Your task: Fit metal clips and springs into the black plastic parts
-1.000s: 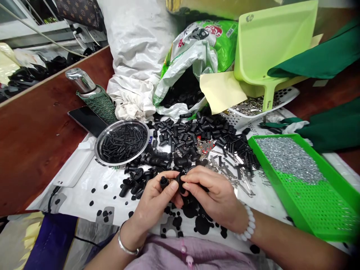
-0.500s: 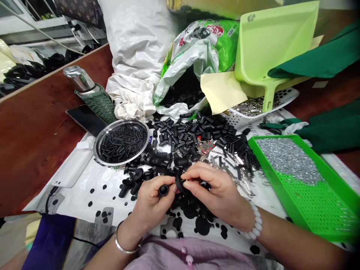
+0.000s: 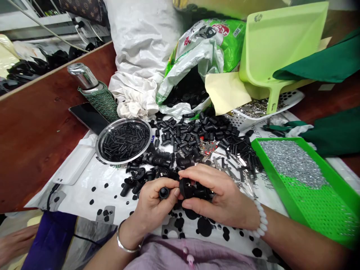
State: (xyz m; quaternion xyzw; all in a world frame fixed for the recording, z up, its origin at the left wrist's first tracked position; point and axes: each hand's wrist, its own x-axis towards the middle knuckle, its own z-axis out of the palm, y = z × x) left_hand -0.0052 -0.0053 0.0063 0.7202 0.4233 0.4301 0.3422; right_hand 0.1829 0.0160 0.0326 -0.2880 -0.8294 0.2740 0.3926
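My left hand (image 3: pixel 157 200) is closed around a black plastic sleeve (image 3: pixel 164 192), whose round end pokes out between the fingers. Its thumb and index fingertip meet the rim of a black round-flanged plastic piece (image 3: pixel 185 188). My right hand (image 3: pixel 216 195) curls over that piece from the other side, index finger above and thumb below; part of it is hidden by the fingers. Just beyond both hands lie several black flanged pieces (image 3: pixel 139 174). Further back is a heap of short black sleeves (image 3: pixel 182 131), with flat metal strips (image 3: pixel 229 167) to its right.
A steel dish (image 3: pixel 98 150) of black ribbed pieces stands left, near a phone (image 3: pixel 88 117) and a netted flask (image 3: pixel 101 99). At right is a green tray (image 3: pixel 303 210) with small silver parts. Behind are an open bag (image 3: pixel 194 52), a dustpan (image 3: pixel 281 45) and a white basket (image 3: pixel 247 122). Another person's hand (image 3: pixel 19 240) shows lower left.
My right hand has opened from a fingertip pinch on the black round rim to a wider hold around the flanged piece. Another person's hand has come further into view at lower left.
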